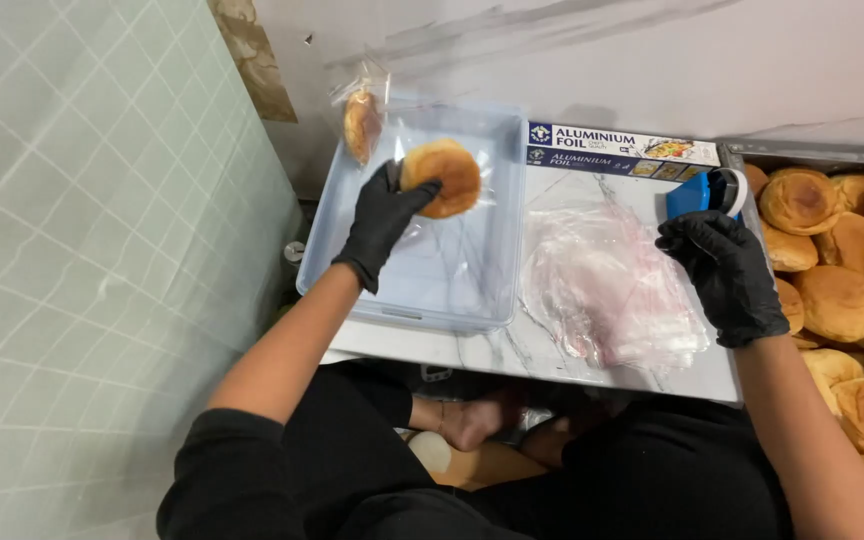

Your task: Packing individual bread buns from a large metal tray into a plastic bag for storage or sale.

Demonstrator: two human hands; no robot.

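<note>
My left hand (384,220), in a black glove, holds a round golden bun (442,177) wrapped in a clear plastic bag over a pale blue plastic tub (472,300). Another bagged bun (362,122) leans in the tub's far left corner. My right hand (727,270), also gloved in black, hovers with curled fingers just right of a pile of clear plastic bags (607,285) on the marble counter. It sits close to a blue tape dispenser (704,192) and holds nothing that I can see.
A metal tray (802,153) packed with several unwrapped buns (837,300) fills the right side. A long box of aluminium foil (617,147) lies along the back wall. A green tiled wall (92,250) stands at left. My legs are below the counter edge.
</note>
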